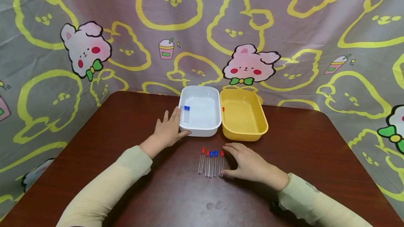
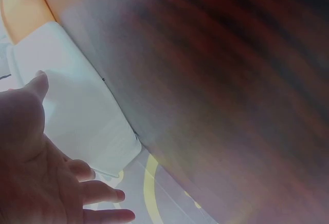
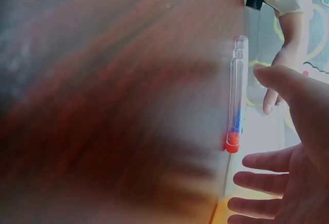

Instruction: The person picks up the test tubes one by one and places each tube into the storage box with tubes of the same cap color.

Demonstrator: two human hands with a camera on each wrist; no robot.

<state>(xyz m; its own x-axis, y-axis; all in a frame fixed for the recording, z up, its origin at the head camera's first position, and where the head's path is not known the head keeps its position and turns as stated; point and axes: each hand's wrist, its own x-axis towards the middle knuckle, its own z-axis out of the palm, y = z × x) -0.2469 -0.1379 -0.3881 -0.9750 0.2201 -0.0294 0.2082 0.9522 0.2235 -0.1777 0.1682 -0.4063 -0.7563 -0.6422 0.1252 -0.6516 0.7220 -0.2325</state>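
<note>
Several clear test tubes point(image 1: 201, 164) with red or blue caps lie side by side on the table. Just right of the row is my right hand point(image 1: 249, 162), fingers extended and thumb near the lower end of the rightmost red-capped tube point(image 1: 221, 165). In the right wrist view, a gap shows between its fingers and the red-capped tube point(image 3: 235, 95). My left hand point(image 1: 167, 129) has its fingers spread along the left side of the white tub point(image 1: 202, 132), thumb at the front corner. Inside that tub are two blue-capped tubes point(image 1: 187, 115).
A yellow tub point(image 1: 244, 136) stands against the white tub's right side, with a red-capped tube point(image 1: 223, 110) at its left wall. Behind both hangs a patterned curtain point(image 1: 195, 38) at the back edge of the dark wooden table point(image 1: 164, 192).
</note>
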